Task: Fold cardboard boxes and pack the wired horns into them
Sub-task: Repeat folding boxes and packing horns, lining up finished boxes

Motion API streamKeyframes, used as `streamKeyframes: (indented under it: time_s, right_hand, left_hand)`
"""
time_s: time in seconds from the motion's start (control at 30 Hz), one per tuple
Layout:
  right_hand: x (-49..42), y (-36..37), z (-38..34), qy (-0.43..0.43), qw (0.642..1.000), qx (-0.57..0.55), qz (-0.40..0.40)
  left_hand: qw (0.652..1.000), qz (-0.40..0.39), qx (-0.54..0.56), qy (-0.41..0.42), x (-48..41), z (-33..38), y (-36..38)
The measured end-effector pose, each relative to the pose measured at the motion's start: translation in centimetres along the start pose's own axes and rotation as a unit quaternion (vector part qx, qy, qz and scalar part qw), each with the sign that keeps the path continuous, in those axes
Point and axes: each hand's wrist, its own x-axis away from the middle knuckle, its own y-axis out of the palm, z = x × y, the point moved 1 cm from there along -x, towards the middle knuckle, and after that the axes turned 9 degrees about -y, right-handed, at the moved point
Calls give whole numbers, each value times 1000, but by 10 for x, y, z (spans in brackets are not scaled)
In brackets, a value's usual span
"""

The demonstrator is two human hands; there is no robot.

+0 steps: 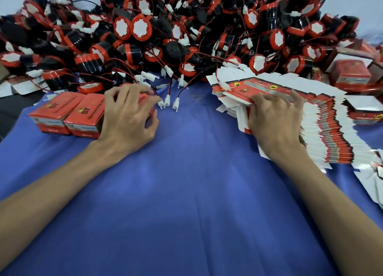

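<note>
**Left hand (128, 114) on a folded box, right hand (273, 120) on the flat stack**

Left hand grips the folded box (144, 98), fingers curled over its top. It touches two other folded boxes (72, 112) on its left. Right hand grips the top flat box (259, 89) of the stack (327, 134), fingers bent over its near edge. Wired horns (186, 27) are heaped behind. A blue cloth (186, 192) covers the table.

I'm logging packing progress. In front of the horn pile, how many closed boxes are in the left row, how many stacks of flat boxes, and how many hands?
Closed boxes: 3, one under the left hand
Flat-box stack: 1, under the right hand
Hands: 2
Total: 6
</note>
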Motion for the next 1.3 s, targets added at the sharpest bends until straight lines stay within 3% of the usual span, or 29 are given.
streamKeyframes:
  time_s: [0.17,0.33,0.5,0.7,0.83,0.93,1.0,1.1,1.13,1.3]
  right_hand:
    - [3,-5,-2,-33,999,-25,28]
    - [4,-11,-8,-47,995,-53,72]
    - [4,-13,-5,-58,990,-59,112]
    - [6,-14,-6,-60,988,-88,115]
    - [4,-15,-10,-116,961,-58,243]
    - [4,-22,-12,-197,887,-84,408]
    - [7,-28,-24,-267,843,-136,446]
    - [17,-31,-56,-328,819,-221,416]
    - [22,-29,-65,-335,816,-255,395]
    - [28,-27,-82,-325,814,-372,306]
  left_hand:
    - [993,-2,112,44,-3,5,-6]
    - [960,-94,263,14,-6,24,-13]
    - [948,-149,282,13,3,28,-12]
    - [943,-155,294,22,4,28,-12]
    - [942,-149,299,33,5,29,-12]
    - [934,-150,323,26,4,28,-12]
    - [899,-187,392,-54,0,30,-14]
    - [756,-266,563,-202,-4,42,-15]
    - [733,-271,583,-222,-3,46,-15]
    - [712,-264,614,-216,4,49,-18]
